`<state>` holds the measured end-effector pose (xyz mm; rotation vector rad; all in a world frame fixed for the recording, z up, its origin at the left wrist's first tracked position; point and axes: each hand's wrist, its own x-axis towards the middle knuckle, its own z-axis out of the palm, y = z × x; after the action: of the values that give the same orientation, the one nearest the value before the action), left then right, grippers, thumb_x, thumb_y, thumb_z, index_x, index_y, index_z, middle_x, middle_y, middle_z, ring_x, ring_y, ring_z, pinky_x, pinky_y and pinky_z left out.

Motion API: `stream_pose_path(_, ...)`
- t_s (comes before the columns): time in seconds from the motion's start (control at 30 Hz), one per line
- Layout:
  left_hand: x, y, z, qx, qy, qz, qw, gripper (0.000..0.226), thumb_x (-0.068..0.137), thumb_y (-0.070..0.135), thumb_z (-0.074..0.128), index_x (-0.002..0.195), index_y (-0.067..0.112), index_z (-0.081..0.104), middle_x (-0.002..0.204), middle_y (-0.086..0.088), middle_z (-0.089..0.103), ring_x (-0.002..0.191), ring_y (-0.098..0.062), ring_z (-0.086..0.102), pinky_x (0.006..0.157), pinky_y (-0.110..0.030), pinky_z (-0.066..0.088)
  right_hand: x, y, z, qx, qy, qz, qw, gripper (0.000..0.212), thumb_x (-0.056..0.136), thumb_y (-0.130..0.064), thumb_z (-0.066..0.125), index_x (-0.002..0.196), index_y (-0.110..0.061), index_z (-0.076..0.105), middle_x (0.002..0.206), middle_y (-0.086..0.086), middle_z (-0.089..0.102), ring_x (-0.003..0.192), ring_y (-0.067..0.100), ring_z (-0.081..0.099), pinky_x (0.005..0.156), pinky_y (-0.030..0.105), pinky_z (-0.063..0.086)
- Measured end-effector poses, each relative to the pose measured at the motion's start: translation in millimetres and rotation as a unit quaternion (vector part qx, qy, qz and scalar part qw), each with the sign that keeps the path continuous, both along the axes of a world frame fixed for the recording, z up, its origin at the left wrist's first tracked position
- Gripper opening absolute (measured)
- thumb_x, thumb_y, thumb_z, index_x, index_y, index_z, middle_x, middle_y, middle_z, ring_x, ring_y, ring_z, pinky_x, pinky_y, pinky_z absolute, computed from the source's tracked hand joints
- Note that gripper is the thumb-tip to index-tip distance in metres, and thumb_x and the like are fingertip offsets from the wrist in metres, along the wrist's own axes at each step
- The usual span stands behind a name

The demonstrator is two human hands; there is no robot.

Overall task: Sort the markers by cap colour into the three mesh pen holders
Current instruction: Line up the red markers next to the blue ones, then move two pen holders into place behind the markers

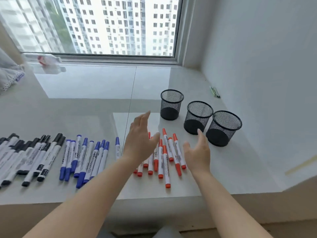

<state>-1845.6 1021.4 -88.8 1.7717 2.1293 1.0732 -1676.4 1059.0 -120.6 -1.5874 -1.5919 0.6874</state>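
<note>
Three black mesh pen holders stand on the white sill: a left holder [171, 104], a middle holder [198, 117] and a right holder [223, 128]; nothing shows inside them. Red-capped markers [165, 157] lie in a loose bunch in front of the holders. Blue-capped markers [85, 158] lie further left, and black-capped markers [29, 157] at the far left. My left hand [139, 140] hovers over the left side of the red bunch, fingers straight, holding nothing. My right hand [197, 152] hovers just right of the red markers, palm facing left, fingers relaxed.
The sill [82, 103] runs below a large window, and a wall closes it off on the right. A plastic bottle [48, 60] lies at the back left. A small green object [214, 91] lies by the right wall. The sill's front edge is near my forearms.
</note>
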Motion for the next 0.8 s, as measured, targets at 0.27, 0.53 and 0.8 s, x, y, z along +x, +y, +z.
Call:
stream_pose_path(0.27,-9,67,13,-0.108,-0.015,-0.010,0.994,0.066,0.086,0.031,0.056,0.143,0.021,0.025,0.141,-0.004,0.035,0.126,-0.021,0.040,0.093,-0.031,0.036,-8,44,-1,-0.045,0.060,-0.063,0.995,0.074,0.084,-0.016,0.057,0.146,-0.007,0.016,0.152,0.009,0.024,0.139,0.020,0.025,0.110,0.028,0.023)
stream_pose_path(0.53,-17,137,-17,-0.165,-0.149,0.015,0.975,0.085,0.076,0.037,0.071,0.143,0.015,0.024,0.145,-0.005,0.035,0.130,-0.022,0.038,0.103,-0.036,0.035,-13,87,-23,-0.025,0.065,-0.102,0.992,0.086,0.079,-0.022,0.066,0.146,-0.008,0.015,0.151,0.011,0.025,0.139,0.020,0.024,0.107,0.023,0.022)
stream_pose_path(0.8,-10,175,-42,-0.047,-0.239,-0.041,0.969,0.098,0.063,0.031,0.082,0.138,0.029,0.019,0.137,0.011,0.034,0.126,-0.006,0.037,0.094,-0.022,0.033,-17,127,-30,0.001,0.092,-0.141,0.986,0.101,0.062,-0.046,0.079,0.141,-0.016,0.025,0.143,0.002,0.038,0.132,0.017,0.036,0.106,0.031,0.032)
